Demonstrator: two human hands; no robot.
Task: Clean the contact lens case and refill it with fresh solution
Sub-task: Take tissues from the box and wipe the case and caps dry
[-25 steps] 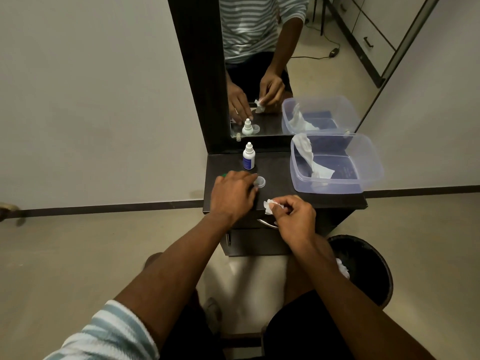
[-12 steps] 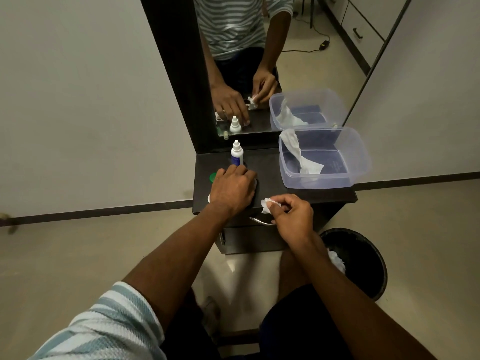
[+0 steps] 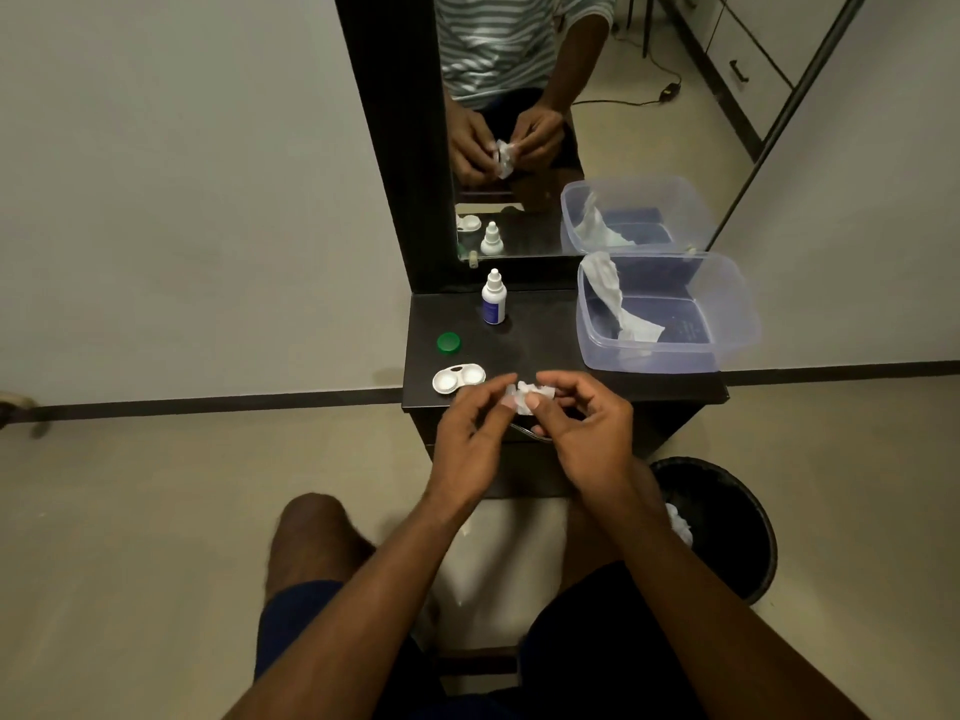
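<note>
The white contact lens case (image 3: 458,379) lies on the dark table (image 3: 540,345) near its front left corner, both wells uncovered. A green cap (image 3: 448,342) sits just behind it. The white solution bottle (image 3: 493,298) stands upright at the back by the mirror. My left hand (image 3: 467,439) and right hand (image 3: 587,433) meet above the table's front edge. The left fingertips pinch what looks like a small pale cap (image 3: 511,402). My right hand presses a crumpled white tissue (image 3: 537,391) against it.
A clear plastic box (image 3: 727,324) holding a tissue takes up the table's right side. A black bin (image 3: 737,517) with used tissue stands on the floor to the right. A mirror (image 3: 519,96) rises behind the table, and a metal drawer handle sits below my hands.
My left hand has lifted off the table and come to the right hand, uncovering the lens case. Both hands now work the tissue together above the front edge.
</note>
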